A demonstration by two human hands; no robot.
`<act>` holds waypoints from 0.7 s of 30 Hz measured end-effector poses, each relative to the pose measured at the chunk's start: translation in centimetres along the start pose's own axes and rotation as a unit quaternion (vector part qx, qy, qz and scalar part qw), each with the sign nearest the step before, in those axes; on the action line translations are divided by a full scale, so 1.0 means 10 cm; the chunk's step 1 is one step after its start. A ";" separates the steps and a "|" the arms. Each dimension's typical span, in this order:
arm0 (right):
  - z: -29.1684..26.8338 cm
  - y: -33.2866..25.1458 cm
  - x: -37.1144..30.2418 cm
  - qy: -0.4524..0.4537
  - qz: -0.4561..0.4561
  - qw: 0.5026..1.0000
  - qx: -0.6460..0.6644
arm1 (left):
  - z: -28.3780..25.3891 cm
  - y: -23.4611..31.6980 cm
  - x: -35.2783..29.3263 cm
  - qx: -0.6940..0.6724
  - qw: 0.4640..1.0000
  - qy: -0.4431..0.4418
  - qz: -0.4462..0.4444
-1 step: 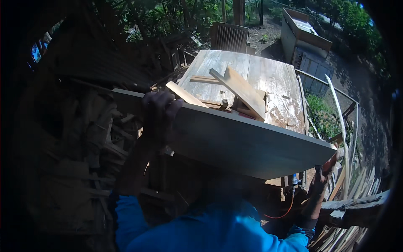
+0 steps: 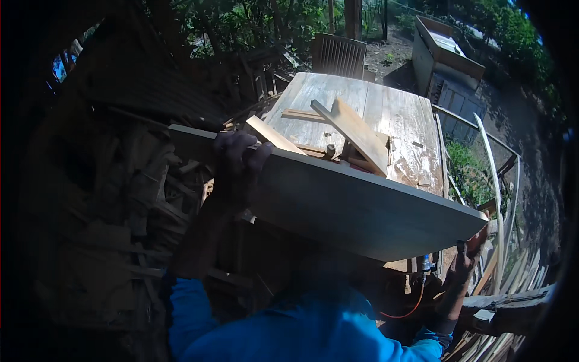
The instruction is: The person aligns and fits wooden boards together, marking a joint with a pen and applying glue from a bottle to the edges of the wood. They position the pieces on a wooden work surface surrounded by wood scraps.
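Note:
A wide, flat wooden board point(image 2: 350, 208) is held on edge in front of my chest, its shaded face toward me and its long upper edge sloping down to the right. My left hand point(image 2: 238, 158) grips that upper edge near the left end, fingers curled over the top. At the far right end, my right hand point(image 2: 473, 244) is closed around the board's corner, its fingers partly hidden. Just beyond the board stands a worn, pale wooden table point(image 2: 295, 90). Several cut wood pieces lie on it, among them a broad plank point(image 2: 359, 130) and a narrower strip point(image 2: 274, 134).
Scrap wood point(image 2: 145, 199) is heaped in shadow to my left. A thin orange cord point(image 2: 416, 304) hangs below the board from a blue fitting point(image 2: 427, 263). Long pale sticks point(image 2: 512, 271) and a thick beam point(image 2: 512, 300) are at right. A large wooden box point(image 2: 449, 57) stands at far right.
The view has shifted slightly, so the table and background sit a little farther right. Both hands keep their hold on the board.

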State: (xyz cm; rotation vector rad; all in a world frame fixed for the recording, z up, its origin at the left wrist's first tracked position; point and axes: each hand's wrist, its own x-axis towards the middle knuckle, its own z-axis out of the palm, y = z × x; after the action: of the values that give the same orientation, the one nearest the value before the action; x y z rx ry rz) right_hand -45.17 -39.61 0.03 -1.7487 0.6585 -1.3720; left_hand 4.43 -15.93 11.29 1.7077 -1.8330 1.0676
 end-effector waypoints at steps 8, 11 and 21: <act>-0.22 0.25 0.03 -0.070 -0.026 0.997 -0.023 | -0.33 -0.05 -0.45 0.044 0.996 0.081 -0.011; -0.33 0.22 -0.01 -0.056 -0.001 0.997 -0.051 | -0.40 -0.12 -0.56 0.080 0.993 0.085 -0.022; -0.33 0.13 0.12 -0.034 -0.005 0.990 -0.134 | -0.46 -0.97 -2.10 0.226 0.853 0.079 -0.464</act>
State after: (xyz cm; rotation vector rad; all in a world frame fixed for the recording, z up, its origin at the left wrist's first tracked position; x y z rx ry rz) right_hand -47.87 -42.14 -0.13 -2.0037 0.8271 -1.2696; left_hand 16.32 1.65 0.94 2.2796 -0.4699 1.1551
